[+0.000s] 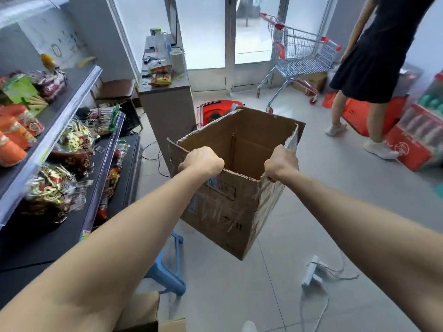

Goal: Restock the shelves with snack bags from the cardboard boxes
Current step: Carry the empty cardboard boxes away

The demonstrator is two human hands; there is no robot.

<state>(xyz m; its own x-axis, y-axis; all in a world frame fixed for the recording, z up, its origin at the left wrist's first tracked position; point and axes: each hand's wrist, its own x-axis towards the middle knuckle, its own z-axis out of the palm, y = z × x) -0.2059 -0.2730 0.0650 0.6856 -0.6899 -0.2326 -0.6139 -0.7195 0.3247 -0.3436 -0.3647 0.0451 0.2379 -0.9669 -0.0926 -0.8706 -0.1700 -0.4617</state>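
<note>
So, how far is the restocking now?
Done: many snack bags already lie on the shelves. In hand: the left hand and right hand grip the rim of an open cardboard box, held off the floor; the inside that shows is bare. Left: the lower shelf has bare space, and another box sits nearby, contents unseen.

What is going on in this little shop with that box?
A person is holding an open brown cardboard box by its top edges, left hand gripping the near rim and right hand the right flap. The part of the inside that shows holds no bags. At the left, colourful snack bags already lie on the dark store shelves. Another person in a dark dress stands by a metal shopping cart farther back.
</note>
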